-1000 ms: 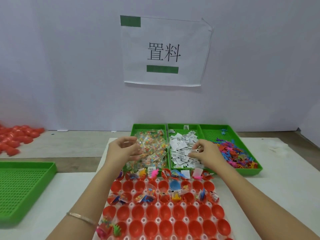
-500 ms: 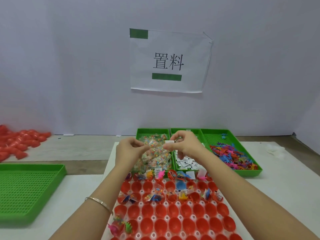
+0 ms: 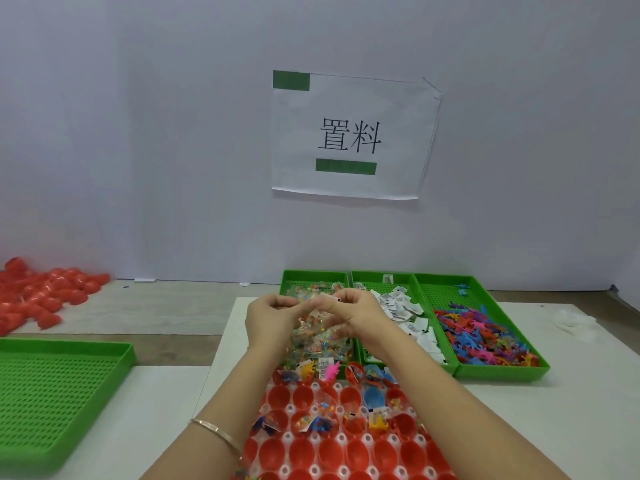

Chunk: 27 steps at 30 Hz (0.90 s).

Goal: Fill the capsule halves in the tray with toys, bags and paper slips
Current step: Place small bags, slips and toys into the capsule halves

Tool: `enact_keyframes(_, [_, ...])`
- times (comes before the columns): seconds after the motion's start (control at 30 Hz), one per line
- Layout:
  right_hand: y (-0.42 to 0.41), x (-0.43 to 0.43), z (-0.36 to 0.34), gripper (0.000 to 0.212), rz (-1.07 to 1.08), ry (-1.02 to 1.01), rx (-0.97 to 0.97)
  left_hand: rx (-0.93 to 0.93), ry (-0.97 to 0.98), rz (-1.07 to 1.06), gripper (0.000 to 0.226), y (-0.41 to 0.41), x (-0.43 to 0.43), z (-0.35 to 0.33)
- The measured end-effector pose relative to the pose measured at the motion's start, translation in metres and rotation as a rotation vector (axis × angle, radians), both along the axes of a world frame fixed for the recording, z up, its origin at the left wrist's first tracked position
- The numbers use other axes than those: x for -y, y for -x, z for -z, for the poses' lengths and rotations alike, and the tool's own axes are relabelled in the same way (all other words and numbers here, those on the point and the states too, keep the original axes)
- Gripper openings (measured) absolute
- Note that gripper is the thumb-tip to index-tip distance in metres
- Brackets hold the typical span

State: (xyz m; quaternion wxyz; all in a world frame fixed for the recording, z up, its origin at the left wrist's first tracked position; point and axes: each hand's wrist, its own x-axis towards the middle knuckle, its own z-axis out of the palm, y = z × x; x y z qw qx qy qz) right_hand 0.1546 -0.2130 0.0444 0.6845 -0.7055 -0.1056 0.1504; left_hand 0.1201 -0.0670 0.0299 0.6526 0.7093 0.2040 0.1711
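Your white surface (image 3: 571,410) carries three green bins (image 3: 502,374) side by side, the capsule tray (image 3: 340,438) just before them, and a green tray (image 3: 52,393) at left.

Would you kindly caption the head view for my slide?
Over the bag bin, the right hand pinches a paper slip beside the left hand; the capsule tray below is partly filled.

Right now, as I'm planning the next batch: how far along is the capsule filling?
Done: several capsule halves in the far rows of the tray hold toys, bags and slips. In hand: the right hand pinches a paper slip above the bag bin. The left hand is beside it, its grip unclear. Left: the empty halves in the near rows, nearly all bare.
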Motion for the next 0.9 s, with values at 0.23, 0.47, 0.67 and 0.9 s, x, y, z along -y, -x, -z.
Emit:
enact_keyframes(0.23, [-0.003,-0.003,0.009,0.033,-0.060,-0.035,-0.054,-0.011,0.288,0.039,0.033,-0.002,0.005,-0.007])
enact_keyframes(0.47, [-0.003,0.003,0.006,0.033,-0.126,0.047,-0.070,0.004,0.368,0.235,0.045,0.004,0.014,-0.013])
enact_keyframes(0.67, [0.001,0.013,0.006,0.037,-0.129,0.036,-0.099,-0.032,0.323,0.443,0.045,0.011,0.010,-0.009])
enact_keyframes(0.9, [0.001,0.016,-0.005,0.037,-0.205,0.167,-0.012,-0.083,0.392,0.528,0.042,0.017,0.006,-0.013])
